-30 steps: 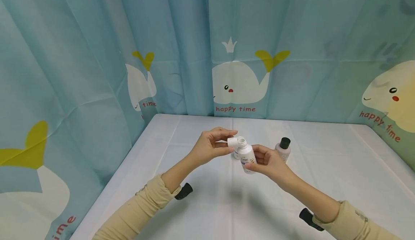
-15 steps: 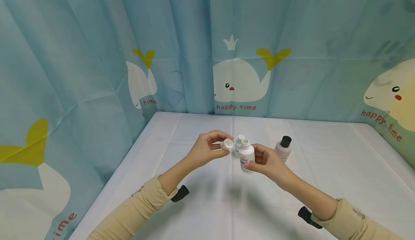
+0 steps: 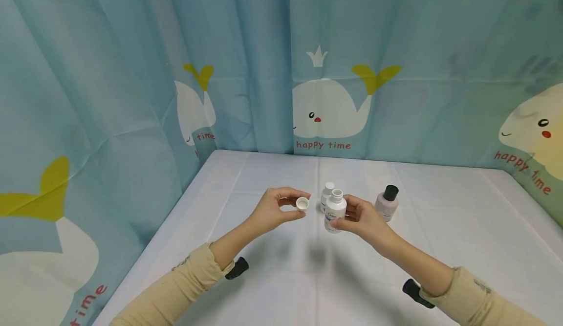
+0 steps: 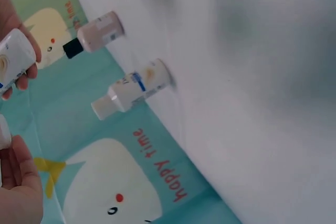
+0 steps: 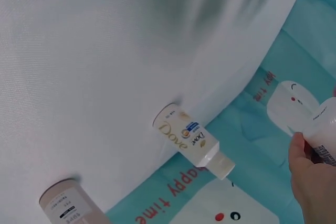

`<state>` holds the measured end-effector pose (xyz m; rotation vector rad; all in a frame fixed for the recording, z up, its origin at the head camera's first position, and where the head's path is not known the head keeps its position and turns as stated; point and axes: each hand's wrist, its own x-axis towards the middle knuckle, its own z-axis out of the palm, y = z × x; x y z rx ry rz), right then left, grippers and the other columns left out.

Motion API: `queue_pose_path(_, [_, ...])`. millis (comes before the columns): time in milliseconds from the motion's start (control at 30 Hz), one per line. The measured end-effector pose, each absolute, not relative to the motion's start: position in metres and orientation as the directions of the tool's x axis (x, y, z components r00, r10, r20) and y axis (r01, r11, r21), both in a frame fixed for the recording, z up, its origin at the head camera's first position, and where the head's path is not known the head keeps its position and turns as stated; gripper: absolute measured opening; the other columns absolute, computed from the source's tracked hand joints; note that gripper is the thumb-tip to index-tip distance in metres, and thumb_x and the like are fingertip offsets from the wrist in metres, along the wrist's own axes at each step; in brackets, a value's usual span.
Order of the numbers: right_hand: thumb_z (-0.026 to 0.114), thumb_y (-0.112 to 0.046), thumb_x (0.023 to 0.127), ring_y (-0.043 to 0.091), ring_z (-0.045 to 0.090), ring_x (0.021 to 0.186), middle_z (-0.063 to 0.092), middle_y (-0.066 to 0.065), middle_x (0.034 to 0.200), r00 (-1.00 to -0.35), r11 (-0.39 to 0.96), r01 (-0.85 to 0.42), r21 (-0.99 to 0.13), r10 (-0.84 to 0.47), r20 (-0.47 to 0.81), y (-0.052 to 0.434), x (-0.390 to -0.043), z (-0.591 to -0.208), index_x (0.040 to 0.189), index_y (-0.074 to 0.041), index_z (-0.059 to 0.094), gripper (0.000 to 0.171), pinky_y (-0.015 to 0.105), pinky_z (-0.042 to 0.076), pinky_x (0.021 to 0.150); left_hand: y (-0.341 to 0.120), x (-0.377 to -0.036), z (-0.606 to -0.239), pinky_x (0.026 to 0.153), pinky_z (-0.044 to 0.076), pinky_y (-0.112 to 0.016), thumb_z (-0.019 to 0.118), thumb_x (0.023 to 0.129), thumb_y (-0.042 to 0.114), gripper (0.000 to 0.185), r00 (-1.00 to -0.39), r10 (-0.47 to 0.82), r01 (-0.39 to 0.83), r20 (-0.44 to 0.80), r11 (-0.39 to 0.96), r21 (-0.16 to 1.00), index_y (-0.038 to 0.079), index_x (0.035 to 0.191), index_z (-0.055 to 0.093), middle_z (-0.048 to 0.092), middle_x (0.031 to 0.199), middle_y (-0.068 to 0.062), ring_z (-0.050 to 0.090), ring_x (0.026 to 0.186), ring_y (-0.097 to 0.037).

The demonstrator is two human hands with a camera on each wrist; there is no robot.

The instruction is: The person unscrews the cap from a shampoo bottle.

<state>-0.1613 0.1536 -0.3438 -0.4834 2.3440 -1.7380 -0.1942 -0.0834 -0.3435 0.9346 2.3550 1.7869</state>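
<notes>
My left hand (image 3: 273,210) pinches a white screw cap (image 3: 302,204) between thumb and fingers, its hollow side facing the head camera. To its right, my right hand (image 3: 366,219) grips a white Dove bottle (image 3: 335,213) by the body. That bottle is uncapped and nearly upright above the table, its threaded neck showing. Cap and bottle are apart. Close behind stands a second white Dove bottle (image 5: 184,135) with its white cap on. In the left wrist view the left hand (image 4: 20,182) is partly cut off, and the held bottle (image 4: 17,59) shows at the edge.
A pale pink bottle (image 3: 386,207) with a black cap stands on the table right of the white bottles. The white-covered table (image 3: 462,228) ends at a blue curtain (image 3: 246,72) printed with whales. Black straps (image 3: 237,268) sit by the wrists.
The left hand has drawn the cap away from the bottle's mouth, left and slightly down, turning its hollow side into view. The right hand stays nearly in place with the bottle.
</notes>
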Motion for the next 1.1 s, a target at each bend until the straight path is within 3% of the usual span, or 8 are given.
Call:
queue_pose_path(233, [0.069,-0.008,0.083,0.035,0.058,0.114,0.051,0.028,0.13,-0.928,0.227,-0.133,-0.965,-0.37,0.04,0.151,-0.163,-0.349,0.131,0.009,0.043,0.057,0.032,0.055,0.088,-0.091,-0.189,-0.356,0.086,0.052,-0.019,0.073,0.077,-0.004,0.035,-0.843,0.489,0.37,0.223,0.227,0.901,-0.004,0.111,0.066,0.067,0.11,-0.021,0.062,0.091,-0.014])
queue_pose_path(467, [0.069,-0.006,0.083,0.034,0.058,0.113,0.054,0.028,0.126,-0.925,0.218,-0.155,-0.964,-0.375,0.064,0.144,-0.163,-0.353,0.128,0.01,0.047,0.052,0.032,0.055,0.087,-0.106,-0.183,-0.37,0.081,0.056,-0.023,0.075,0.074,-0.004,0.038,-0.895,0.43,0.243,0.116,0.252,0.937,-0.008,0.11,0.065,0.066,0.106,-0.023,0.064,0.088,-0.016])
queue_pose_path(767, [0.071,-0.003,0.081,0.033,0.062,0.106,0.058,0.029,0.119,-0.916,0.225,-0.182,-0.957,-0.393,0.081,0.139,-0.174,-0.363,0.125,0.013,0.05,0.051,0.03,0.055,0.086,-0.113,-0.178,-0.386,0.08,0.056,-0.022,0.076,0.071,-0.006,0.039,-0.903,0.415,0.255,0.108,0.316,0.914,-0.007,0.109,0.064,0.067,0.1,-0.02,0.063,0.084,-0.009])
queue_pose_path(1100, [0.072,-0.005,0.08,0.037,0.061,0.109,0.058,0.029,0.121,-0.904,0.275,-0.219,-0.936,-0.418,0.088,0.129,-0.186,-0.369,0.124,0.013,0.051,0.052,0.034,0.055,0.088,-0.116,-0.175,-0.401,0.071,0.056,-0.018,0.077,0.068,-0.01,0.031,-0.914,0.396,0.241,0.093,0.344,0.908,-0.008,0.097,0.068,0.069,0.093,-0.021,0.065,0.078,-0.016])
